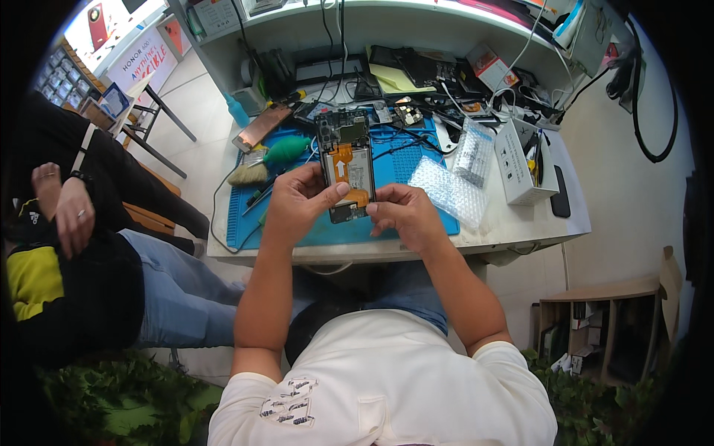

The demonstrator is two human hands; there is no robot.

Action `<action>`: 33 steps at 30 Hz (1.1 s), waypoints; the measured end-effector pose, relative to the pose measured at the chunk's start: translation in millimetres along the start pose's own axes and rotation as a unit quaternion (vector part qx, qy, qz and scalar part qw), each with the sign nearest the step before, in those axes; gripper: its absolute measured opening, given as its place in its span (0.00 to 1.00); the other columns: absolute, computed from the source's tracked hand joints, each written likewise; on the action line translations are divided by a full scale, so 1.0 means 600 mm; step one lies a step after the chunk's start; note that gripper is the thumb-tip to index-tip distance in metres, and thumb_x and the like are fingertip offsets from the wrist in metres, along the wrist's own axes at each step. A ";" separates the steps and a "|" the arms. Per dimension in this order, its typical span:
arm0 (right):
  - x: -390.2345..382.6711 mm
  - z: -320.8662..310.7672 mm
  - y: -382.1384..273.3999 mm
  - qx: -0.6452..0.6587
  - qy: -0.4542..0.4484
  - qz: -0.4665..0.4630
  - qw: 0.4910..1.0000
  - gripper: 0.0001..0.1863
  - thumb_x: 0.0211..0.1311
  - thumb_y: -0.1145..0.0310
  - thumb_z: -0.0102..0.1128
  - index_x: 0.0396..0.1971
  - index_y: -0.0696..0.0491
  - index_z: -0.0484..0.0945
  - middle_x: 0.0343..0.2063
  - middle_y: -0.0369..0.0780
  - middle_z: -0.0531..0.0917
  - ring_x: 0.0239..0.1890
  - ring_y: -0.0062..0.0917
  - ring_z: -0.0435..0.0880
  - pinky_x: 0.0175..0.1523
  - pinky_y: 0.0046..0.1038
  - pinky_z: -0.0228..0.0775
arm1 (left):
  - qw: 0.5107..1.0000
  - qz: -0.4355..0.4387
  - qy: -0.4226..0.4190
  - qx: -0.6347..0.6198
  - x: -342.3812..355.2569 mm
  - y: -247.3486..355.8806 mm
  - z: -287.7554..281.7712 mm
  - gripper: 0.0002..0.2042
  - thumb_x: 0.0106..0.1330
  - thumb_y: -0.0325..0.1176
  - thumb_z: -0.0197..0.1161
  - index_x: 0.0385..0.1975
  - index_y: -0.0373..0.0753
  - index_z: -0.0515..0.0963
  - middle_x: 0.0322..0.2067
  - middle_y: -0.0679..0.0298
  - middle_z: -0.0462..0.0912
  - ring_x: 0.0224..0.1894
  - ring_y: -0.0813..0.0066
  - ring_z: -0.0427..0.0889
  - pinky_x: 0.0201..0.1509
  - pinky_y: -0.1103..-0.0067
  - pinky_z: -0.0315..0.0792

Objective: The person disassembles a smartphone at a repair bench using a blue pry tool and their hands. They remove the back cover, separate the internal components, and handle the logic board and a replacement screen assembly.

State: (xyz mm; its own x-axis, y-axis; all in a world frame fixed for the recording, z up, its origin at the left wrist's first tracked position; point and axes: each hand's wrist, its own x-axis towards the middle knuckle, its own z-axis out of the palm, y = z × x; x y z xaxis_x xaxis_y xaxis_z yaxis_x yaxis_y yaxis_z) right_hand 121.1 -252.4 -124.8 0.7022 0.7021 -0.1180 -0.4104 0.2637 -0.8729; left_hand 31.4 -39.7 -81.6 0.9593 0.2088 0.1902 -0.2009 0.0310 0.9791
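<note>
An opened smartphone is held upright over the blue work mat, its battery, orange flex cable and circuit board exposed. My left hand grips it along the left edge, with the thumb lying across the lower part of the cable. At the lower right corner, my right hand pinches the phone's edge between thumb and fingers. To the left of the phone lie a green air blower bulb and a brush with pale bristles.
Bubble wrap and a white box of tools stand on the right, beside a black phone. Cables and phone parts clutter the back of the bench. A copper-coloured panel lies back left. Another person sits close on the left.
</note>
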 end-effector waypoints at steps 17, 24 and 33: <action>-0.016 -0.002 -0.010 0.034 -0.035 -0.012 0.999 0.15 0.67 0.74 0.72 0.48 0.67 0.85 0.36 0.42 0.87 0.33 0.24 0.87 0.37 0.33 0.90 | 1.000 -0.013 -0.003 -0.009 0.007 -0.005 -0.005 0.17 0.70 0.32 0.75 0.52 0.28 0.83 0.44 0.60 0.90 0.44 0.78 0.88 0.53 0.80 0.82; -0.007 -0.004 -0.006 -0.033 -0.021 -0.029 0.999 0.16 0.66 0.71 0.73 0.49 0.66 0.85 0.38 0.42 0.88 0.34 0.21 0.87 0.38 0.30 0.89 | 1.000 -0.005 -0.002 0.016 0.011 -0.008 -0.004 0.14 0.71 0.31 0.74 0.49 0.28 0.83 0.41 0.61 0.90 0.41 0.81 0.86 0.48 0.82 0.81; 0.014 0.016 -0.044 -0.025 -0.076 -0.097 0.992 0.20 0.67 0.67 0.76 0.53 0.62 0.84 0.46 0.41 0.90 0.46 0.21 0.88 0.53 0.25 0.82 | 0.999 -0.011 -0.033 0.037 -0.003 0.007 0.012 0.15 0.69 0.33 0.77 0.48 0.30 0.85 0.39 0.65 0.89 0.40 0.81 0.86 0.48 0.81 0.79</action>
State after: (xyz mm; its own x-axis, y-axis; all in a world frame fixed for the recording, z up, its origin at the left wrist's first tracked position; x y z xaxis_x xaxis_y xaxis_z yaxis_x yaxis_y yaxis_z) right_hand 132.1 -247.0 -98.2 0.6685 0.7332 0.1243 -0.2433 0.3735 -0.8952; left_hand 30.5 -47.0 -77.2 0.9749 0.1430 0.1709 -0.1673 -0.0371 0.9852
